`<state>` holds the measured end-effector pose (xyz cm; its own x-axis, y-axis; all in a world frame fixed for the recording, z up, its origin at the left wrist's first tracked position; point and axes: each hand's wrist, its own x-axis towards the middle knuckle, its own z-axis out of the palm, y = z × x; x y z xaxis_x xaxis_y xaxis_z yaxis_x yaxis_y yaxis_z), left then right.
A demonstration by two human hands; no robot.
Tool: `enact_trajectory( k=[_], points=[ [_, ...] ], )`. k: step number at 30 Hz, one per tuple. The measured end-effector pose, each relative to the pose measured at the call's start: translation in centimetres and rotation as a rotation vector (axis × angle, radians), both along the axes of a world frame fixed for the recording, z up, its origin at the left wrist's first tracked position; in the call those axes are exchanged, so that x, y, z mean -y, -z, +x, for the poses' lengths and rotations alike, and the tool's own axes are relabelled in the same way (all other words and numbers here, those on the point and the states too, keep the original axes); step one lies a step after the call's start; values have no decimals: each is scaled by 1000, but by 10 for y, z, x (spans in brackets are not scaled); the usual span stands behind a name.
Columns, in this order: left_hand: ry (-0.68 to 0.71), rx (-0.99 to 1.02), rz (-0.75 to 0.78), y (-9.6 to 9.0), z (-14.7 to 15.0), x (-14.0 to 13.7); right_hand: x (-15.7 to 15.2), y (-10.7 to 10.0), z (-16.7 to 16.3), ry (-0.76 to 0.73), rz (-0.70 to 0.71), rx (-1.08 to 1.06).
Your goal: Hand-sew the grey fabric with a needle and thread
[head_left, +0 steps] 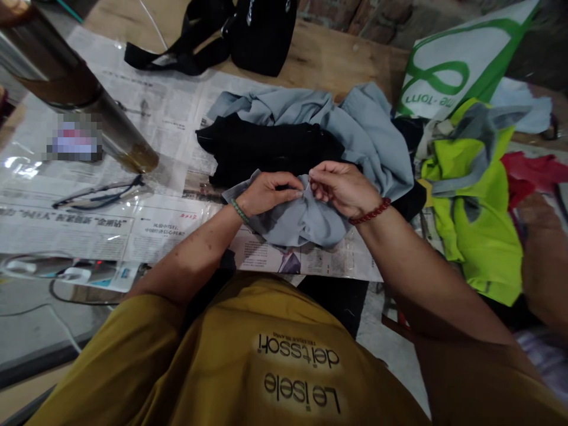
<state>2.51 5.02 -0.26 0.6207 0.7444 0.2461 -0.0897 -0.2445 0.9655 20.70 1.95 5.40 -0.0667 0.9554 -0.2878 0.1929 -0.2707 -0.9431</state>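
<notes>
A piece of light grey cloth [290, 222] hangs and bunches beneath both hands at the table's near side. My left hand [268, 192], with a green bead bracelet at the wrist, pinches the cloth between thumb and forefinger. Close beside it, my right hand [341, 186] is closed too, thumb and fingertip together at the cloth's raised edge. A small pale bit shows between the two hands, too fine to name. Just beyond them lies folded black cloth [270, 145], on top of a larger grey-blue garment [377, 139].
Newspaper under clear plastic [164, 219] covers the table. On the left are a steel flask [84, 94] and eyeglasses [100, 192]. A black bag [261, 35] with a strap lies at the back. At right are a white-and-green bag [457, 65], a neon yellow garment [486, 225] and red cloth [535, 171].
</notes>
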Motion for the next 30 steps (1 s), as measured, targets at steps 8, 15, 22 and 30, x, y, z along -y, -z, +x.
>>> enact_trajectory(
  k=[8, 15, 22, 30],
  points=[
    [-35, -19, 65, -3, 3, 6, 3, -9, -6, 47, -93, -24],
    [-118, -16, 31, 0, 2, 2, 10, 1, -7, -55, -18, 22],
    [-85, 30, -147, -1, -1, -2, 17, -5, 1, 61, 605, 569],
    [9, 92, -349, 0, 1, 0, 58, 15, -14, 15, 1106, 749]
  ],
)
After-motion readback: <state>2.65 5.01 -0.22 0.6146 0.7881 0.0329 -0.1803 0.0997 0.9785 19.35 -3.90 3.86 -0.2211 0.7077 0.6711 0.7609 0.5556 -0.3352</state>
